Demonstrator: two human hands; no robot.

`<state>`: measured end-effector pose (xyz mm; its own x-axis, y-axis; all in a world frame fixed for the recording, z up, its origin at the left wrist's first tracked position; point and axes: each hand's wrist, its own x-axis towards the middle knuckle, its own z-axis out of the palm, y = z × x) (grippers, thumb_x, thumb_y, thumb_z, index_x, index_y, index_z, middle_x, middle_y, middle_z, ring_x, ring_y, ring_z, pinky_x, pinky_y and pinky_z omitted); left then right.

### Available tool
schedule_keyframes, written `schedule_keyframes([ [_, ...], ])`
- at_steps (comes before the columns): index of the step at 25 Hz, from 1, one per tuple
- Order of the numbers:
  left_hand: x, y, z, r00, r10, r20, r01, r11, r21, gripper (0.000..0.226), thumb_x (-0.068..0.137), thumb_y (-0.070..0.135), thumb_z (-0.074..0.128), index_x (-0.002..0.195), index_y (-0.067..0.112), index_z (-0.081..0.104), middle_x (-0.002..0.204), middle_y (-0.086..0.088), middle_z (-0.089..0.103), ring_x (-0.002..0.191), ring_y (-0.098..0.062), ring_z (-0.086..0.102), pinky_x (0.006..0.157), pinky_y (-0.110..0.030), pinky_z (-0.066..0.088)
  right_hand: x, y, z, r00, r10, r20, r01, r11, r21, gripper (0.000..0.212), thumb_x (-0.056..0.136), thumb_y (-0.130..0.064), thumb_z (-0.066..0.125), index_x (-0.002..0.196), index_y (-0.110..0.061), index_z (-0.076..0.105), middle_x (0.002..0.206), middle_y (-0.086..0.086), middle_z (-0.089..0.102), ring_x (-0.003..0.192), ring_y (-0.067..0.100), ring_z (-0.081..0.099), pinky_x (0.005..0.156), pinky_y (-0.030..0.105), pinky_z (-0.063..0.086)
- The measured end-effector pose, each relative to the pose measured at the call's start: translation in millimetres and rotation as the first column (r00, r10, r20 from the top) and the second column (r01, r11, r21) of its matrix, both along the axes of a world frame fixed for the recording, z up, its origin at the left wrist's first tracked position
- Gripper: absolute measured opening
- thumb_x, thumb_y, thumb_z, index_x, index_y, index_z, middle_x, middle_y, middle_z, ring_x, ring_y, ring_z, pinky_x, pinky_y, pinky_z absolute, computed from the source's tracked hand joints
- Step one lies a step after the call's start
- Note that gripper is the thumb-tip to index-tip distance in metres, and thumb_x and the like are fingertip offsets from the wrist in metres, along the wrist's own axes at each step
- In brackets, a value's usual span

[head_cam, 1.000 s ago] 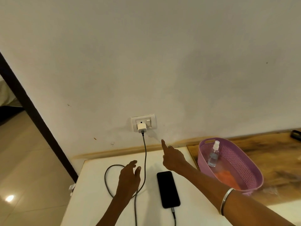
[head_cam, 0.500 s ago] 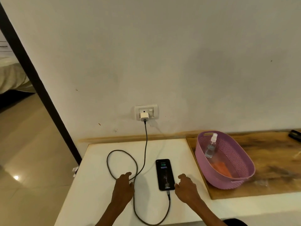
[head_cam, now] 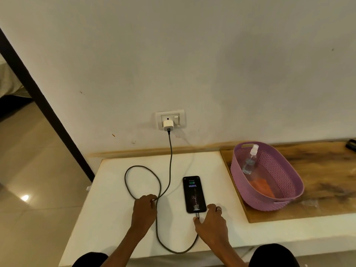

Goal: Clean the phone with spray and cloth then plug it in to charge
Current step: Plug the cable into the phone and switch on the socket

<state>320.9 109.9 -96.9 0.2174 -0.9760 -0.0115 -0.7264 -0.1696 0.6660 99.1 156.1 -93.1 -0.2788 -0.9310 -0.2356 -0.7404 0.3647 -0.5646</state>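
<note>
Head view looked down on a white tabletop whose left edge ran diagonally from centre frame to the lower left, with bare floor beyond it. The phone lay flat at lower centre, screen lit, its lower end joined to the dark cable. That cable rose to a white charger seated in the wall socket, made a loop left of centre and curved close to the table's near edge. The left hand rested on the loop's crossing, fingers curled together over the cable — whether they pinched it could not be told. The right hand lay just below the phone, fingers slightly apart, thumb beside the plug, gripping nothing visible. Open white surface remained between phone and the wooden board at right. On that board sat a purple basket holding the spray bottle, leaning on its far wall, and an orange cloth — partly hidden by the rim. A dark object at the far right edge was cut off.
</note>
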Motion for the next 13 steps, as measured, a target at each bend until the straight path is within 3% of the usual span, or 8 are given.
schedule_keyframes([
  [3,-2.6,-12.6,12.6,0.999,0.049,0.0,-0.049,0.998,-0.047,0.019,0.094,0.005,0.057,0.09,0.009,0.075,0.089,-0.005,0.075,0.086,-0.025,0.071,0.073,-0.027,0.05,0.5,1.2,-3.2,1.0,-0.006,-0.008,0.006,1.0,-0.013,0.061,0.081,-0.047,0.068,0.127,-0.023,0.036,0.13,0.002,0.046,0.106,0.017,0.06,0.08,0.024,0.052],
  [5,-9.9,-32.7,33.9,0.998,0.057,-0.04,-0.06,0.995,-0.079,0.02,0.097,0.008,0.054,0.098,0.007,0.074,0.097,-0.009,0.075,0.094,-0.028,0.069,0.082,-0.033,0.05,0.7,0.1,-4.8,1.0,-0.014,-0.009,0.014,1.0,-0.022,0.061,0.081,-0.045,0.07,0.126,-0.023,0.036,0.129,0.001,0.046,0.105,0.017,0.06,0.08,0.025,0.052],
  [7,-26.2,-59.8,66.9,0.975,0.038,-0.22,-0.05,0.997,-0.052,0.025,0.101,0.015,0.049,0.112,0.008,0.07,0.107,-0.01,0.074,0.102,-0.025,0.067,0.089,-0.031,0.048,1.8,-1.1,-3.9,1.0,-0.024,-0.01,0.023,0.999,-0.024,0.06,0.081,-0.042,0.071,0.126,-0.024,0.036,0.128,0.0,0.048,0.105,0.017,0.061,0.08,0.025,0.052],
  [8,-36.6,-73.3,83.8,0.922,0.036,-0.385,-0.042,0.999,-0.008,0.028,0.103,0.02,0.047,0.117,0.009,0.068,0.11,-0.01,0.073,0.105,-0.024,0.066,0.093,-0.032,0.048,2.4,-2.0,-4.0,1.0,-0.027,-0.01,0.027,0.999,-0.024,0.059,0.081,-0.041,0.071,0.126,-0.024,0.036,0.128,0.0,0.049,0.105,0.017,0.061,0.08,0.025,0.052],
  [10,-56.2,-94.8,110.9,0.714,0.082,-0.696,-0.039,0.996,0.078,0.032,0.105,0.028,0.042,0.119,0.009,0.063,0.111,-0.013,0.072,0.105,-0.026,0.067,0.098,-0.038,0.05,3.4,-3.7,-5.6,1.0,-0.026,0.009,0.027,0.999,-0.028,0.057,0.083,-0.037,0.071,0.126,-0.023,0.036,0.128,0.001,0.051,0.106,0.017,0.062,0.081,0.026,0.053],
  [12,-68.4,-100.4,117.4,0.515,0.181,-0.838,-0.066,0.983,0.172,0.032,0.106,0.03,0.039,0.115,0.007,0.06,0.103,-0.018,0.074,0.093,-0.03,0.071,0.087,-0.037,0.054,4.0,-5.5,-6.8,0.999,-0.021,0.049,0.022,0.999,-0.03,0.056,0.084,-0.032,0.07,0.128,-0.022,0.036,0.13,0.002,0.052,0.108,0.017,0.062,0.083,0.026,0.053],
  [13,-71.3,-96.5,113.3,0.473,0.23,-0.851,-0.088,0.973,0.214,0.03,0.106,0.027,0.04,0.113,0.005,0.059,0.099,-0.02,0.074,0.084,-0.03,0.071,0.078,-0.035,0.056,4.1,-6.7,-7.5,0.997,-0.021,0.072,0.023,0.999,-0.029,0.057,0.085,-0.03,0.07,0.13,-0.021,0.036,0.131,0.003,0.052,0.11,0.018,0.062,0.085,0.027,0.053],
])
